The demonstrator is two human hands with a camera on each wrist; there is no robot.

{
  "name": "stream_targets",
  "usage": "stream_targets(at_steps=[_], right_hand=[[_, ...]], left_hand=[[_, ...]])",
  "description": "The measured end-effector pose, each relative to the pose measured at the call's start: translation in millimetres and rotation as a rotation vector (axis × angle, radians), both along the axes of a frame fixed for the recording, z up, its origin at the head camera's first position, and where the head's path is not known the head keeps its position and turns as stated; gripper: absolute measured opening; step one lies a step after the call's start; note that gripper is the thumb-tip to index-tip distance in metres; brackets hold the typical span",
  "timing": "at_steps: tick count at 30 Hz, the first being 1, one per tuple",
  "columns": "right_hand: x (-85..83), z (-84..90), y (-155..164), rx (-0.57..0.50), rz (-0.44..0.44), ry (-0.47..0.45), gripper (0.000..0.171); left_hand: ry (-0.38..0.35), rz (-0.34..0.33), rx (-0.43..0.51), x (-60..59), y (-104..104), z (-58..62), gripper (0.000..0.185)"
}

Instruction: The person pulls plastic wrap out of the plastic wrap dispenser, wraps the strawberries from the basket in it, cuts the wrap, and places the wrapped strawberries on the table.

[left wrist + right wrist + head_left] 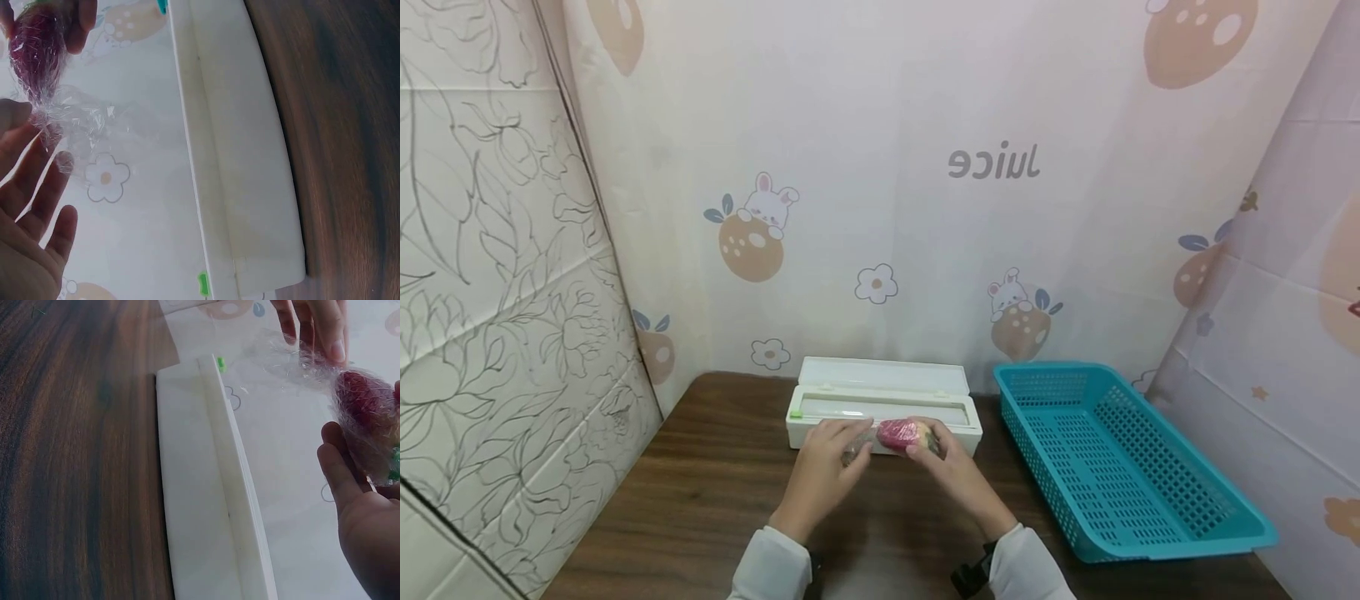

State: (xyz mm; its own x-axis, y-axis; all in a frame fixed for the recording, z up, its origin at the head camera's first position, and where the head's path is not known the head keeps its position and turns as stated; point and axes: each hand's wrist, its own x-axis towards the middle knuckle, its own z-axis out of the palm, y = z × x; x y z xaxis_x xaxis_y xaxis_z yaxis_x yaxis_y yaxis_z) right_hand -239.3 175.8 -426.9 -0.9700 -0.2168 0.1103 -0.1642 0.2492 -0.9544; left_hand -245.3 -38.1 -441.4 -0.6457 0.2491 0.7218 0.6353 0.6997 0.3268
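A red-and-yellow fruit (901, 433) wrapped in clear cling film is held just above the brown table (715, 492), in front of a white cling-film dispenser box (883, 392). My right hand (943, 462) grips the wrapped fruit (365, 409) from the right side. My left hand (850, 450) pinches the crumpled loose tail of film (81, 122) at the fruit's left end. In the left wrist view the fruit (37, 50) sits at the top left with the film bunched against my fingers (31, 187). The dispenser's lid stands open.
A teal plastic basket (1120, 458) lies on the table's right side, with nothing seen in it. Printed cloth walls close in the back and both sides. The dispenser box (237, 175) runs along the table's rear edge.
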Motion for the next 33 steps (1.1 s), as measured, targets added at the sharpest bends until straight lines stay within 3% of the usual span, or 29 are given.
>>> stream_targets(at_steps=[3, 7, 22, 24, 30, 33], right_hand=[[0.1, -0.4, -0.1, 0.023, -0.032, 0.008, 0.050], [-0.5, -1.6, -1.2, 0.018, -0.047, 0.012, 0.051], [2.6, -3.4, -7.5, -0.011, -0.096, -0.051, 0.056], [6.9, 3.3, -9.1, -0.015, -0.083, -0.046, 0.055], [17.4, 21.4, -14.8, -0.012, -0.037, -0.021, 0.054], [17.5, 22.0, -16.0, 0.020, -0.054, -0.009, 0.054]], left_hand=[[0.000, -0.018, 0.085, -0.1, -0.6, 2.8, 0.020], [-0.044, -0.008, 0.099, -0.4, 0.6, 2.8, 0.016], [-0.345, 0.027, 0.262, -1.5, 14.3, -5.6, 0.017], [-0.402, -0.016, 0.322, -2.3, 14.2, -6.5, 0.018], [-0.632, -0.282, 0.561, -2.9, 14.6, -8.1, 0.030], [-0.723, -0.350, 0.603, -3.4, 13.1, -7.1, 0.034]])
